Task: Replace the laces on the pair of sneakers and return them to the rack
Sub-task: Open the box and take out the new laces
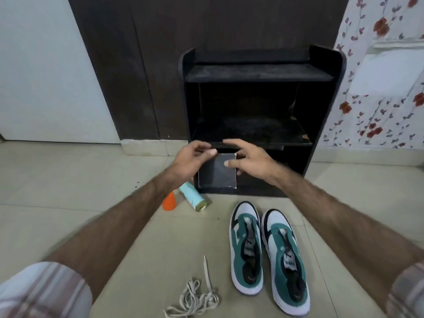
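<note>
The two shoes [266,255] lie side by side on the floor [68,180], below the right hand and nearer to the person. They are white, green and dark, and they have no laces in them. Each tongue has a small label with a leaping cat and some letters, but the letters are too blurry to read.

The old laces [195,297] lie in a loose pale pile on the floor, left of the shoes and far below both hands.

The left hand [192,160] and the right hand [246,160] are held up close together in front of the black rack [259,115]. The left fingers [207,153] are curled with the thumb near the first finger, and I cannot tell if they pinch anything. The right fingers [231,143] are spread and a little bent.

Just under the hands, a dark box [218,173] with pale edges sits in the bottom part of the rack. I cannot see what is inside it. The two shelves above the hands look bare and dusty.

Below the left hand, a pale blue can [192,196] lies on its side, and an orange cap [169,201] stands just beside it.

There is open floor between the rack's front edge and the shoes
</note>
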